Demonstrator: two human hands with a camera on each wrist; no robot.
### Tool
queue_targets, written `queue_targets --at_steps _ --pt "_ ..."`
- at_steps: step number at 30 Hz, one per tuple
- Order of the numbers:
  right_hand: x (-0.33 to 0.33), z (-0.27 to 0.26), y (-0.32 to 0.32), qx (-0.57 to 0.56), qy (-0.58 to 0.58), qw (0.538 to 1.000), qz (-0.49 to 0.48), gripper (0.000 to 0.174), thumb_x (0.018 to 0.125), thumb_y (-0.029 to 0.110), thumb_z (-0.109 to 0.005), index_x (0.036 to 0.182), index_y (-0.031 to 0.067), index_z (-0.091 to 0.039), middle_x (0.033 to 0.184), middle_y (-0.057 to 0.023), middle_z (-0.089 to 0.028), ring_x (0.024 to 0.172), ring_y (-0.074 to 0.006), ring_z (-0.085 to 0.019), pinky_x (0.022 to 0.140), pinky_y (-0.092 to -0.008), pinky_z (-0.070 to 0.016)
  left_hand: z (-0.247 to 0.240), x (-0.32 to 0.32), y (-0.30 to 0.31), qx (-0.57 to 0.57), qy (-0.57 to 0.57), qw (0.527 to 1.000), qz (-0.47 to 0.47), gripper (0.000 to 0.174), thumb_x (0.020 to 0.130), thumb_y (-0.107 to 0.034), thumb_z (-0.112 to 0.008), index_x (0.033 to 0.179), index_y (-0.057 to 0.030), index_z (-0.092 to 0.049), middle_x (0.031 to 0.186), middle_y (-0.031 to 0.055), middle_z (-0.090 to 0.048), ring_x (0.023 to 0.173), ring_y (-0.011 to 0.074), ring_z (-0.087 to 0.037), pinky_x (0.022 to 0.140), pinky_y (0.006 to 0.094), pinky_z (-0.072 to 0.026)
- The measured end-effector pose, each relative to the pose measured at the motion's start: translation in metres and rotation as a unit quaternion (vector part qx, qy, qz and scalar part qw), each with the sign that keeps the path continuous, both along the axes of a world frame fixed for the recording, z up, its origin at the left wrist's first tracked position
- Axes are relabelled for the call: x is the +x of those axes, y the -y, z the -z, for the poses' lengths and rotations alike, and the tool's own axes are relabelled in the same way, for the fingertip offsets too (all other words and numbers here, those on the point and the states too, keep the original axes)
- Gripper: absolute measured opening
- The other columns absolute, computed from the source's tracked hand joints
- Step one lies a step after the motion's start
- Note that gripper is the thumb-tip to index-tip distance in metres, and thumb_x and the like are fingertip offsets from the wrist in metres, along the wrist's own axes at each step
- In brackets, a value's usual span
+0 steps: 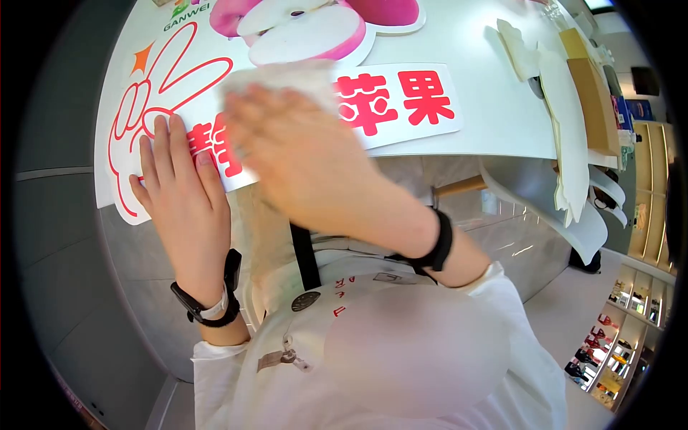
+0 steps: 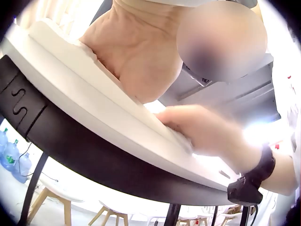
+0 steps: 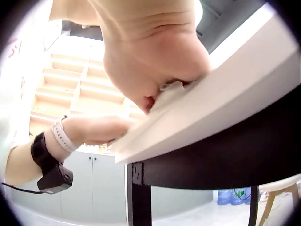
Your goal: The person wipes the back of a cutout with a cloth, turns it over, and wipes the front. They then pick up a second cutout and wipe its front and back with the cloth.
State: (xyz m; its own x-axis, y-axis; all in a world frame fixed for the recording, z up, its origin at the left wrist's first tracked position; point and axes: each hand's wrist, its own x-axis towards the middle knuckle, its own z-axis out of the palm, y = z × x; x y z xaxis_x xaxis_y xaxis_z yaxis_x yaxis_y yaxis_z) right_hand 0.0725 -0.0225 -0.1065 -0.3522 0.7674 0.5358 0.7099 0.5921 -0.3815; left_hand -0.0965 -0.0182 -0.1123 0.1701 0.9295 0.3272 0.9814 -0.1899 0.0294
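Note:
A white cut-out sign with large red characters, a red-outlined hand drawing and pink apple pictures lies on the white table. My left hand rests flat on its lower left part, fingers spread over the drawing and beside a red character. My right hand, blurred, holds a white cloth down on the middle of the sign and hides some of the lettering. Seen from the right wrist, a bunched fold of the cloth shows beneath the palm, close to the table edge.
Torn white sheets hang over the table's right end, next to a cardboard piece. A white chair stands below that side. The table's dark frame runs under its edge. Shelves hold goods at the right.

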Motion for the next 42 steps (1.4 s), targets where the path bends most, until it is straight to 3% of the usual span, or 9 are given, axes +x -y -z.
queue_targets --at_steps 7,11,14,19,21,24,34,38,42 --pt "0.117 -0.021 0.042 -0.128 0.088 0.957 0.243 0.04 0.097 0.019 -0.041 0.133 0.0043 -0.05 0.14 -0.0121 -0.046 0.133 -0.031 -0.04 0.107 -0.0401 -0.0339 -0.004 0.004 0.0 0.004 0.007 1.0 0.009 0.046 0.096 -0.023 -0.044 0.137 -0.0037 -0.042 0.143 0.0151 -0.04 0.134 0.0369 -0.032 0.107 0.0584 -0.0242" --pt "0.117 -0.019 0.041 -0.125 0.102 0.952 0.259 0.041 0.099 0.023 -0.038 0.135 0.0064 -0.049 0.142 -0.0117 -0.045 0.135 -0.0307 -0.037 0.112 -0.0453 -0.0235 -0.015 -0.035 0.008 0.0 0.483 0.874 0.046 0.039 0.097 -0.015 -0.045 0.134 -0.0005 -0.046 0.14 0.0117 -0.047 0.137 0.0278 -0.033 0.108 0.0382 -0.028" --pt "0.123 -0.018 0.041 -0.124 0.106 0.956 0.243 0.041 0.1 0.023 -0.038 0.136 0.0063 -0.047 0.143 -0.0121 -0.044 0.135 -0.0306 -0.036 0.113 -0.0486 -0.0173 -0.007 -0.087 0.001 0.068 0.25 0.964 -0.066 0.041 0.098 -0.017 -0.044 0.136 -0.0009 -0.045 0.142 0.0114 -0.045 0.139 0.0268 -0.029 0.113 0.0397 -0.0186" --pt "0.104 -0.005 0.035 -0.055 0.153 0.944 0.288 0.042 0.098 0.02 -0.039 0.136 0.0038 -0.046 0.14 -0.0135 -0.046 0.134 -0.0317 -0.038 0.113 -0.0488 -0.0181 0.028 -0.105 -0.012 0.045 0.218 0.972 -0.07 0.052 0.101 -0.034 -0.029 0.143 -0.0048 -0.037 0.15 0.0105 -0.033 0.145 0.026 -0.012 0.114 0.0471 0.0057" --pt "0.074 0.003 0.032 -0.049 0.107 0.965 0.234 0.037 0.097 0.016 -0.039 0.13 0.0036 -0.052 0.141 -0.0133 -0.046 0.136 -0.0292 -0.035 0.114 -0.043 -0.0154 0.026 -0.104 -0.01 0.036 0.219 0.972 -0.075 0.052 0.101 -0.034 -0.03 0.143 -0.0048 -0.036 0.151 0.0101 -0.033 0.145 0.0266 -0.011 0.114 0.0478 0.0076" --pt "0.001 0.011 0.019 0.005 0.043 0.997 0.057 0.037 0.079 0.006 -0.056 0.115 -0.0029 -0.057 0.126 -0.0178 -0.056 0.123 -0.0332 -0.049 0.104 -0.0446 -0.0371 0.024 -0.1 -0.011 0.026 0.233 0.97 -0.07 0.052 0.101 -0.035 -0.029 0.143 -0.0049 -0.036 0.151 0.0098 -0.032 0.145 0.0272 -0.01 0.113 0.0484 0.0103" --pt "-0.129 0.028 -0.003 0.099 -0.01 0.991 -0.094 0.041 0.081 0.011 -0.054 0.121 -0.0009 -0.058 0.126 -0.0149 -0.058 0.12 -0.0265 -0.053 0.105 -0.0396 -0.0379 0.012 -0.114 -0.008 -0.053 0.302 0.952 -0.006 0.06 0.102 -0.041 -0.01 0.147 -0.0049 -0.027 0.154 0.0107 -0.023 0.146 0.029 -0.003 0.113 0.0482 0.0102" --pt "-0.106 0.017 0.001 -0.108 -0.138 0.949 -0.264 0.035 0.083 0.01 -0.054 0.116 0.0002 -0.062 0.115 -0.0139 -0.064 0.111 -0.0233 -0.059 0.098 -0.0336 -0.0439 0.009 -0.116 -0.007 -0.068 0.293 0.954 -0.006 0.063 0.102 -0.044 -0.008 0.148 -0.0052 -0.024 0.155 0.0102 -0.021 0.145 0.0296 -0.001 0.113 0.0476 0.0105" --pt "-0.02 -0.057 0.024 -0.434 -0.311 0.789 -0.303 0.033 0.084 0.006 -0.057 0.116 -0.0028 -0.061 0.11 -0.0137 -0.066 0.104 -0.0253 -0.062 0.091 -0.034 -0.0496 0.008 -0.111 -0.002 -0.026 0.385 0.922 -0.042 0.058 0.103 -0.042 -0.018 0.143 -0.0026 -0.033 0.152 0.0141 -0.027 0.145 0.0292 -0.008 0.115 0.0443 0.0002"
